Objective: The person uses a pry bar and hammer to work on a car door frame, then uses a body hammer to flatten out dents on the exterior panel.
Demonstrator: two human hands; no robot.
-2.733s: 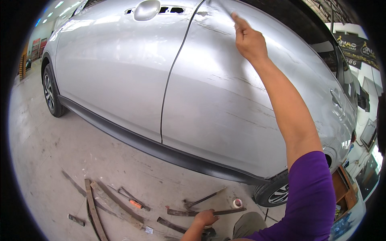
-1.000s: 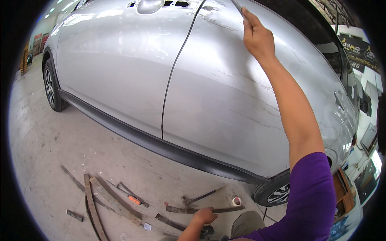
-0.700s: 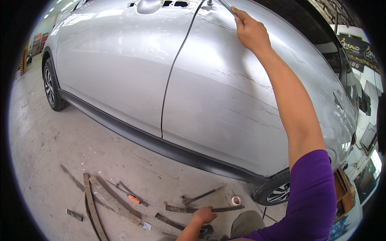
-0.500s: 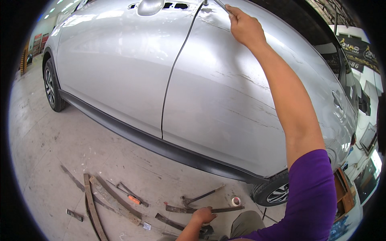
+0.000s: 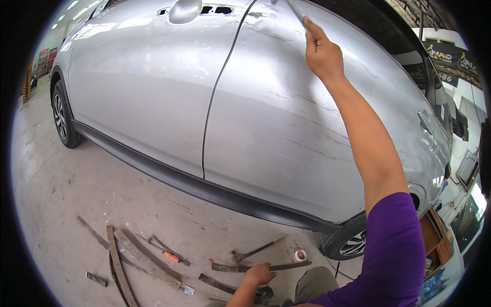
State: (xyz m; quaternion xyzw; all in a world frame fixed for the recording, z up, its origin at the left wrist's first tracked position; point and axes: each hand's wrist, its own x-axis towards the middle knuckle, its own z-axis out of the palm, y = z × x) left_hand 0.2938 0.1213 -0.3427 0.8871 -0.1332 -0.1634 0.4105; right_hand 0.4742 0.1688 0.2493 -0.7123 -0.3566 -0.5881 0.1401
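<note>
Fingers (image 5: 314,30) of our right hand (image 5: 326,55) are wrapped snugly round the shaft of a metal tool (image 5: 297,14), leaving no slack that we can see, and the arm stretches up in front of the silver panel (image 5: 271,128). The tool is at the upper edge of the view, its far end largely cut off, so we cannot tell whether it touches the metal. Near it, just right of the dark seam (image 5: 220,77), lies a bare grey patch (image 5: 255,15), and streaked scratches (image 5: 296,100) run lower down. If we are tapping here, as seems likely, we do well to keep the wrist loose, land the working face flat rather than on its edge, and prefer light, closely placed touches over a heavy swing. We should stay clear of the seam, since a stray knock could mark the neighbouring door (image 5: 143,92). The reach looks long, so shifting our body closer would probably steady the aim and let us judge the surface by its reflections. Our left hand (image 5: 260,275) is low, near a dark curved bar (image 5: 291,266) on the floor (image 5: 153,204); how its fingers sit, and whether they hold anything, we cannot tell. Feeling the metal with that palm between taps would help us find high spots.
</note>
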